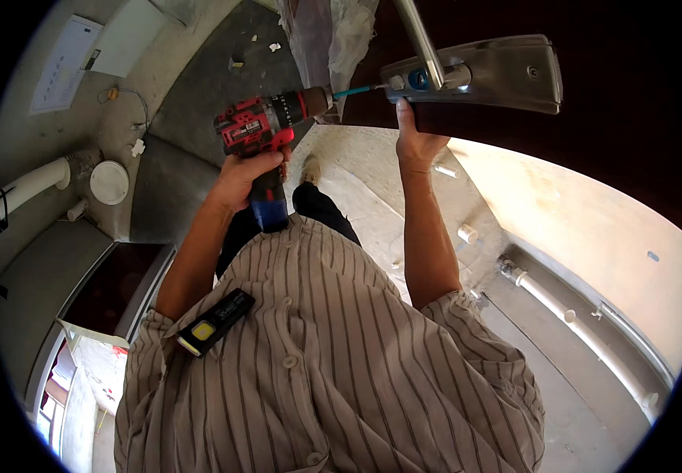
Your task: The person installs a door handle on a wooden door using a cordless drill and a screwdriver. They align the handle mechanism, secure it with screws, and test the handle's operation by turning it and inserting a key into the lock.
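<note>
My left hand (248, 175) is wrapped round the grip of a red and black cordless drill (255, 126) with a blue base. Its long teal screwdriver bit (354, 91) points right, its tip at the near end of a metal door handle plate (498, 75). A lever handle (421, 39) and a blue-rimmed lock cylinder (418, 78) are on that plate. My right hand (418, 146) grips the edge of the dark brown door (617, 150), thumb up against the plate's lower edge. The other fingers are mostly hidden behind the door.
Torn clear plastic film (349, 39) hangs at the door's edge. White pipes (29, 193) run along the left wall, and another pipe (569, 315) lies at the lower right. A small black work light (216, 322) is clipped to my striped shirt. Debris dots the floor.
</note>
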Demonstrator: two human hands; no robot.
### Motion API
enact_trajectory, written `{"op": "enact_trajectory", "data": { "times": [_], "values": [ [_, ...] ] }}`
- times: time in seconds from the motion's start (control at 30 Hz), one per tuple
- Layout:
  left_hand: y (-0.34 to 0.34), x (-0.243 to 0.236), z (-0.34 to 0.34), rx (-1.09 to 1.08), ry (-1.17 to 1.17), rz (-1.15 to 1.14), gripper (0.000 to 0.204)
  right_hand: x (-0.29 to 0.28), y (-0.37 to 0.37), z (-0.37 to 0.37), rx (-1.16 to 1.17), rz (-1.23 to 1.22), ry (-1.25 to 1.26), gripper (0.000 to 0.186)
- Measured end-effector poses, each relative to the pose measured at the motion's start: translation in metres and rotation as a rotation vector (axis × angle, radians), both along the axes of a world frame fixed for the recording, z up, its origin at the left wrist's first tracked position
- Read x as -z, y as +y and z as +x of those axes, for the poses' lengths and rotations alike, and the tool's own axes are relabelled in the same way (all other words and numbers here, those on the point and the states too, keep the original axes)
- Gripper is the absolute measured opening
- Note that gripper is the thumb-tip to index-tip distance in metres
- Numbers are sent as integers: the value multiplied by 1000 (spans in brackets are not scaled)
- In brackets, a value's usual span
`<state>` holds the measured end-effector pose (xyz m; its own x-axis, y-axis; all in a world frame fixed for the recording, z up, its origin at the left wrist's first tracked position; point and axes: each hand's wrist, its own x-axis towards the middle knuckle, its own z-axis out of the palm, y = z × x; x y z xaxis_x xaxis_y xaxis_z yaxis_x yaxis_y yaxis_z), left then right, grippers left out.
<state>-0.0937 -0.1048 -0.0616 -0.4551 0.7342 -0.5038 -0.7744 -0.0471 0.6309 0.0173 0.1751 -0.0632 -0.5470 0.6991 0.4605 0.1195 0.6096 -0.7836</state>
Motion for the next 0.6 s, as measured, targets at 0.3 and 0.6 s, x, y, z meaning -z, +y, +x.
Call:
{"op": "enact_trajectory", "data": {
  "times": [0.3, 0.6],
  "values": [
    [1, -4, -2, 18, 33, -34, 24, 2, -2, -1, -17, -119, 56, 58],
    [3, -10, -4, 19, 55, -86, 25, 0, -3, -1, 16, -83, 33, 56]
  ]
}}
